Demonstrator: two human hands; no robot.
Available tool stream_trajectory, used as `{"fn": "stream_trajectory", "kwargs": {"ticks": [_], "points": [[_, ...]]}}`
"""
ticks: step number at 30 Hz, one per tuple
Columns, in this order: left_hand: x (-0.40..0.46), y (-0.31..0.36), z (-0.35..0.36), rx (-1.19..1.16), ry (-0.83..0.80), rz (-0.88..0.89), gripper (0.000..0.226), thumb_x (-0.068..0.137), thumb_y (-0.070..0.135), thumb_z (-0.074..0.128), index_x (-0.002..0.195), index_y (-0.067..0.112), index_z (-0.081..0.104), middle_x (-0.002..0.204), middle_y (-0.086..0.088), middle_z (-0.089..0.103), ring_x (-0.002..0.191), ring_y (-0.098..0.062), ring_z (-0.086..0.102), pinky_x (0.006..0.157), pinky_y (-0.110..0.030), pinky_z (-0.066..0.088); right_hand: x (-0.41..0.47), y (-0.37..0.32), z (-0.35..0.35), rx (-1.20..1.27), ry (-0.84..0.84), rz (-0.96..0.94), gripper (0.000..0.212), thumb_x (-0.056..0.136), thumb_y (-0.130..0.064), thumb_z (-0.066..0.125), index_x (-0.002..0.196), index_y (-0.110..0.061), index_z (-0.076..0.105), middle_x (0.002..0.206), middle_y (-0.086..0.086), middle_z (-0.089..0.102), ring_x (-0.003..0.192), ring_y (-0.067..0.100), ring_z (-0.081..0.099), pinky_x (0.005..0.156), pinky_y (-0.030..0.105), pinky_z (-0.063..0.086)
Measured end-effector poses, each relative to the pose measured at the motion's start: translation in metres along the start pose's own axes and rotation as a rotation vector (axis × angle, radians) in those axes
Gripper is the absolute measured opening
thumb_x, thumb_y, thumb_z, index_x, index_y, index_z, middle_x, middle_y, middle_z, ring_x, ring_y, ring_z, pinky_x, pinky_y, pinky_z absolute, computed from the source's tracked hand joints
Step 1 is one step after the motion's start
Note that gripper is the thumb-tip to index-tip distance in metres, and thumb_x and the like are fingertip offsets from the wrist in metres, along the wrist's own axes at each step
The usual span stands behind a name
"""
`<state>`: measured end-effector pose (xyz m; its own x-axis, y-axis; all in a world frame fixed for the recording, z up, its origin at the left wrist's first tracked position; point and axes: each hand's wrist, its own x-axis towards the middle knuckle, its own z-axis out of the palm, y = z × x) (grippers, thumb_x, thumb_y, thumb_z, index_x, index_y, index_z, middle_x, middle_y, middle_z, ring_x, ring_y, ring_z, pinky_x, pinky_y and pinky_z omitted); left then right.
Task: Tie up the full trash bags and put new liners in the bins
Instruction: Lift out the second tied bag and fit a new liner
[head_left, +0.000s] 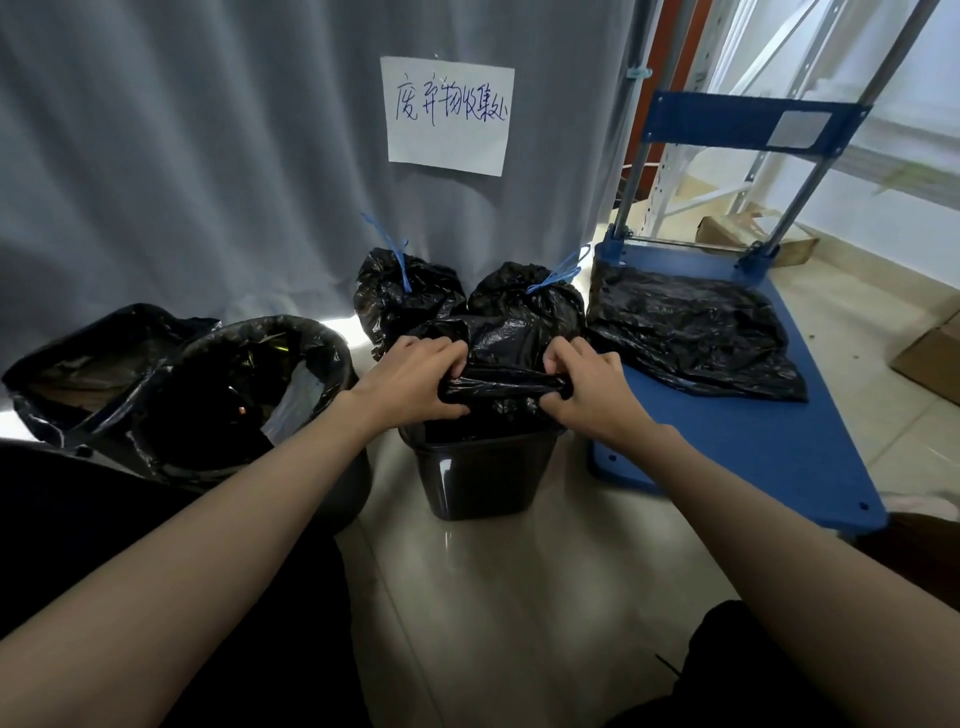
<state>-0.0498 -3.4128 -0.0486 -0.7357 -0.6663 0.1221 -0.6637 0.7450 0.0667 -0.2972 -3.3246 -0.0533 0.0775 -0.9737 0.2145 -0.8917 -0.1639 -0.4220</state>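
Black liner film (501, 387) was bunched into a roll running 9-to-3 o'clock between both hands, right above the small black bin (480, 475). The left hand (415, 382) pinched its 9 o'clock end and the right hand (582, 389) its 3 o'clock end, fingers curled round the plastic, neither nearer than the other. The bin mouth sat at 6 o'clock directly below the roll, so spreading the film outward and down over the rim looked like the next move; tied bags (524, 306) stood at 12.

Bare forearms, no sleeves visible; legs in seemingly black trousers (779, 675).
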Motion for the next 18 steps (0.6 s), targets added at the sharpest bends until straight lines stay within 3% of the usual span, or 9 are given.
{"fn": "stream_trajectory", "kwargs": {"ticks": [4,8,12,18], "points": [[0.002,0.003,0.006,0.079,0.045,-0.029,0.034,0.077,0.036,0.069,0.089,0.025,0.039,0.090,0.009,0.049,0.086,-0.014,0.048,0.093,-0.034,0.037,0.000,0.002,0.003,-0.058,0.006,-0.018,0.032,0.073,-0.008,0.056,0.094,-0.023,0.037,0.089,-0.004,0.039,0.079,0.018,0.038,0.080,0.034,0.029],[0.002,0.004,0.009,0.090,0.090,-0.034,0.024,0.080,0.025,0.063,0.089,0.024,0.041,0.092,0.006,0.049,0.088,-0.017,0.050,0.084,-0.033,0.039,0.001,0.003,0.003,-0.096,0.066,-0.014,0.028,0.077,-0.009,0.055,0.094,-0.022,0.036,0.088,-0.003,0.042,0.075,0.021,0.041,0.081,0.039,0.035],[0.001,-0.002,0.006,0.073,0.171,-0.042,0.017,0.078,0.022,0.066,0.087,0.019,0.052,0.098,0.002,0.046,0.086,-0.018,0.047,0.075,-0.032,0.040,0.001,0.006,0.005,-0.221,0.102,-0.051,0.017,0.083,-0.015,0.052,0.093,-0.021,0.040,0.086,-0.003,0.046,0.072,0.023,0.046,0.078,0.042,0.040],[-0.007,-0.010,-0.004,0.077,0.133,0.000,0.009,0.082,0.030,0.069,0.089,0.025,0.069,0.099,0.007,0.053,0.093,-0.013,0.045,0.083,-0.031,0.038,-0.003,0.015,0.008,-0.241,0.086,-0.066,0.006,0.090,-0.019,0.056,0.092,-0.022,0.053,0.094,-0.004,0.051,0.085,0.016,0.050,0.084,0.034,0.034]]}}
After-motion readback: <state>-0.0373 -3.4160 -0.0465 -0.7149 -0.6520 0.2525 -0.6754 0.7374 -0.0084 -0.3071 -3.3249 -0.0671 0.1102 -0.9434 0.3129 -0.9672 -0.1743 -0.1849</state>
